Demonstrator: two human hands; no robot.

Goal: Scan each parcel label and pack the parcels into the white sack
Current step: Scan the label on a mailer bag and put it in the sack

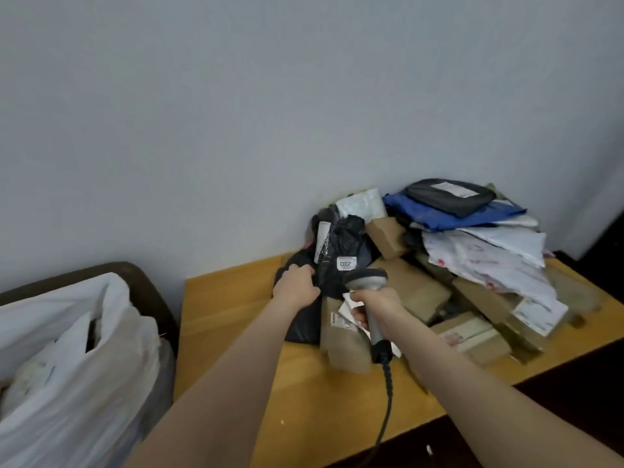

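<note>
Though it is crumpled, the black parcel (341, 244) shows a white label (346, 263).

One left hand (297, 285), one right hand (374, 304), one scanner (366, 282), one white sack (77, 332), one table (236, 315). On it lie one blue bag (439, 216), one dark grey bag (449, 197), at least two black bags (341, 244), several brown boxes (415, 285), several white mailers (489, 251).

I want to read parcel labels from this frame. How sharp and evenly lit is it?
Head view: soft overall; only the big digits on the white sticker of the black parcel are legible, other labels blur. Head view lighting: flat, dim, no glare. Wide-angle distortion skews the table.
</note>
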